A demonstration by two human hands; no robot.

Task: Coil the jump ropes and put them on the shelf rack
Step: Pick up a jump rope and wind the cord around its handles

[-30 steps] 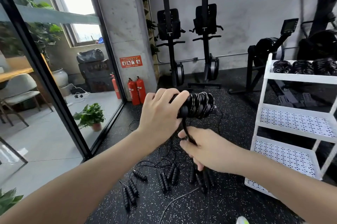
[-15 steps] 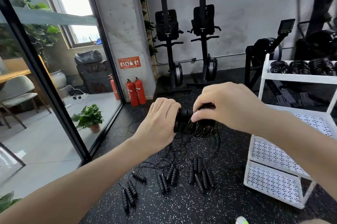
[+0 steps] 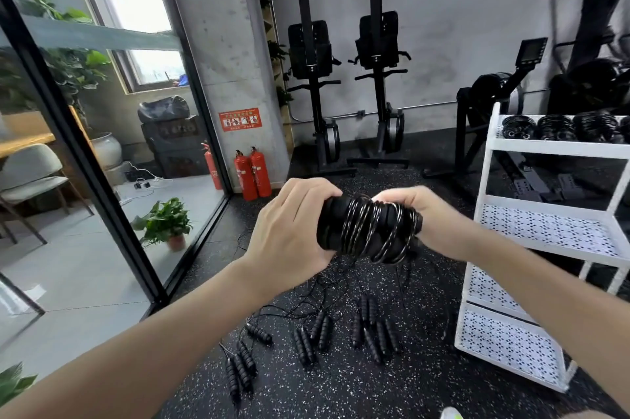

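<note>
A black jump rope point(image 3: 366, 231), its cord wound in tight loops round its paired handles, is held level at chest height. My left hand point(image 3: 289, 231) grips the left end of the handles. My right hand point(image 3: 422, 217) holds the right end, fingers curled over the coil. Several more jump ropes point(image 3: 324, 336) lie loose on the speckled black floor below, handles in pairs, cords tangled. The white shelf rack point(image 3: 545, 145) stands at the right, with several coiled ropes point(image 3: 559, 127) on its top shelf.
A glass wall with a black frame point(image 3: 68, 132) runs along the left. Red fire extinguishers point(image 3: 252, 173) stand by a concrete pillar. Black gym machines point(image 3: 344, 84) line the far wall. A small potted plant point(image 3: 167, 224) sits behind the glass.
My right hand went from below the bundle, over its top, down to its right end. The cord that hung from the handles is now wound on.
</note>
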